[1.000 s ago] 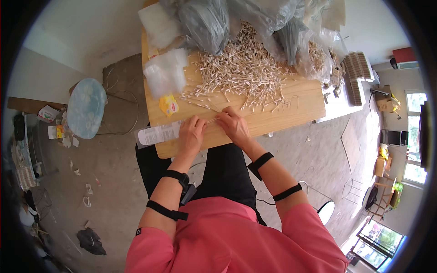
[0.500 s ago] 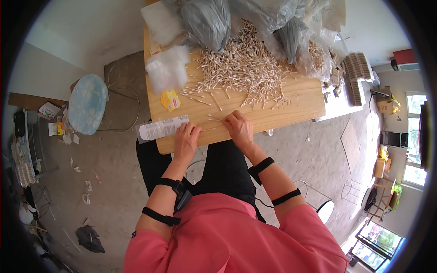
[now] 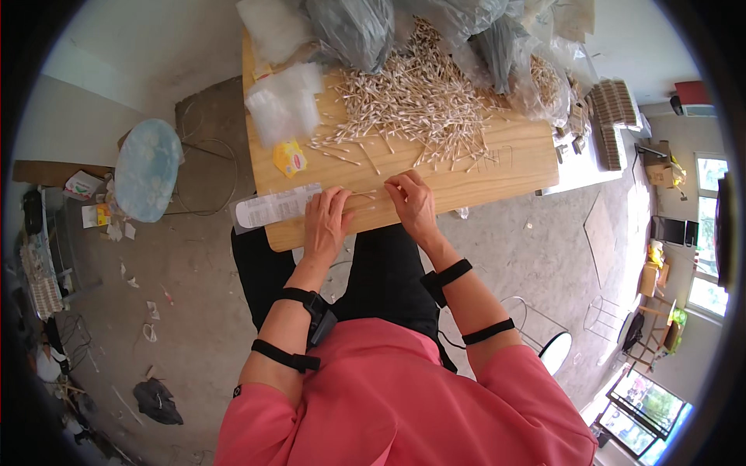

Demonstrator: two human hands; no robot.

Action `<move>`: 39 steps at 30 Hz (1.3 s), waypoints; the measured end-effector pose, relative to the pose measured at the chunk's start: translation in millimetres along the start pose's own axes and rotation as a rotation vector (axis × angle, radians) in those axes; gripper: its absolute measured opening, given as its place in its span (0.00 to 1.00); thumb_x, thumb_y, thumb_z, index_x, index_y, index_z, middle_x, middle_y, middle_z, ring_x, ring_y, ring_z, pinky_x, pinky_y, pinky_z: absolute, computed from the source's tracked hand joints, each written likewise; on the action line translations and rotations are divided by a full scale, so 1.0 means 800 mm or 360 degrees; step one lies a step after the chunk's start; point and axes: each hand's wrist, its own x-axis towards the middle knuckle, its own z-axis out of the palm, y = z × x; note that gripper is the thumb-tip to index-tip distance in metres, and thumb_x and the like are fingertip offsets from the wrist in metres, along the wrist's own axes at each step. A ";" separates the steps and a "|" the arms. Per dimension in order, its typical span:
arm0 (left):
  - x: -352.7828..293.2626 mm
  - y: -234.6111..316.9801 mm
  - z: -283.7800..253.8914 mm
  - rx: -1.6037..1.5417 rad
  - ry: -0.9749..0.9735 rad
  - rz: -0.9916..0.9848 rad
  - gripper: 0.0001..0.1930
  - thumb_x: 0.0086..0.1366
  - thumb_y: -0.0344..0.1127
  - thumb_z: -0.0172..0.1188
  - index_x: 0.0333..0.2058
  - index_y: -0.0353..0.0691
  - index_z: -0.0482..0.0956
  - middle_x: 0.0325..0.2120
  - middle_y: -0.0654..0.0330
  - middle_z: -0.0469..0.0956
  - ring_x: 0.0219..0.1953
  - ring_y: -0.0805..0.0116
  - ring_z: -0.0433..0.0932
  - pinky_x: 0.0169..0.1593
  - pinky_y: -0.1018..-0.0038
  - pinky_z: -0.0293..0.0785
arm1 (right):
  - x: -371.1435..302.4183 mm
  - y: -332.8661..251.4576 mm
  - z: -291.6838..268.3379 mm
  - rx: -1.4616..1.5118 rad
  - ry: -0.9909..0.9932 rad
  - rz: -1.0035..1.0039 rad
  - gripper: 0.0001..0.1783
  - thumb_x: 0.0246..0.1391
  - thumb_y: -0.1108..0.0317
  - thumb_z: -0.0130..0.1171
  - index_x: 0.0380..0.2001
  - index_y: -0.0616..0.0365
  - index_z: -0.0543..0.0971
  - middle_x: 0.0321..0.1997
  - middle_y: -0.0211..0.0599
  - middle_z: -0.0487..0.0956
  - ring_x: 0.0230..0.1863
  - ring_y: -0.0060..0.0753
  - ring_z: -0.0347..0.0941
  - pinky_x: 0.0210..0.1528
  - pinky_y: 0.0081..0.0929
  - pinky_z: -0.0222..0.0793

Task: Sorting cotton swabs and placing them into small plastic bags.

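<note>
On the wooden table [image 3: 482, 175], my left hand [image 3: 326, 221] is near the front edge with fingers closed on a few thin cotton swabs [image 3: 362, 194], whose white tips point right. My right hand [image 3: 414, 203] is just right of those tips, its fingertips pinched together; whatever they hold is hidden. A printed clear packaging sleeve [image 3: 272, 208] lies left of my left hand, partly under its fingers. Beyond both hands spreads a large heap of loose cotton swabs [image 3: 420, 101], with several stray ones toward me.
A yellow label card [image 3: 289, 158] and a stack of clear plastic bags [image 3: 286, 105] lie at the table's left side. Grey plastic bags [image 3: 353, 35] line the back. A blue-topped stool [image 3: 148, 171] stands left; bundled packs [image 3: 614, 105] are at the far right.
My left hand has moved slightly right and away from me, with swabs now showing beyond its fingers. The right hand has shifted a little farther away, off the swab ends.
</note>
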 end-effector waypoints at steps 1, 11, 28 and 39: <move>0.000 -0.001 0.002 -0.0005 -0.0004 0.0001 0.21 0.57 0.27 0.65 0.50 0.42 0.73 0.48 0.57 0.70 0.49 0.51 0.71 0.51 0.58 0.68 | -0.003 0.005 0.001 -0.0003 0.0002 0.0005 0.07 0.52 0.67 0.65 0.34 0.56 0.82 0.39 0.37 0.78 0.39 0.46 0.78 0.39 0.40 0.74; -0.008 -0.013 0.007 0.0068 0.0043 0.0085 0.12 0.57 0.25 0.65 0.39 0.43 0.75 0.39 0.60 0.72 0.43 0.54 0.72 0.46 0.60 0.68 | -0.007 0.003 0.018 -0.0360 -0.0064 -0.0098 0.05 0.55 0.69 0.60 0.35 0.54 0.80 0.40 0.38 0.77 0.39 0.48 0.78 0.39 0.42 0.74; -0.023 -0.004 0.012 0.0004 0.0158 -0.0048 0.13 0.59 0.28 0.64 0.42 0.41 0.75 0.42 0.58 0.71 0.47 0.52 0.71 0.52 0.57 0.67 | -0.003 -0.005 0.036 -0.0254 -0.0336 -0.0496 0.04 0.53 0.69 0.63 0.31 0.56 0.79 0.37 0.38 0.75 0.39 0.47 0.77 0.38 0.41 0.73; -0.021 -0.016 0.014 0.0128 0.0035 0.0091 0.08 0.61 0.30 0.63 0.39 0.45 0.76 0.40 0.62 0.72 0.47 0.57 0.70 0.53 0.60 0.64 | 0.016 -0.001 0.032 -0.0400 -0.0204 -0.0294 0.06 0.55 0.66 0.60 0.33 0.55 0.78 0.37 0.40 0.76 0.37 0.51 0.77 0.37 0.44 0.73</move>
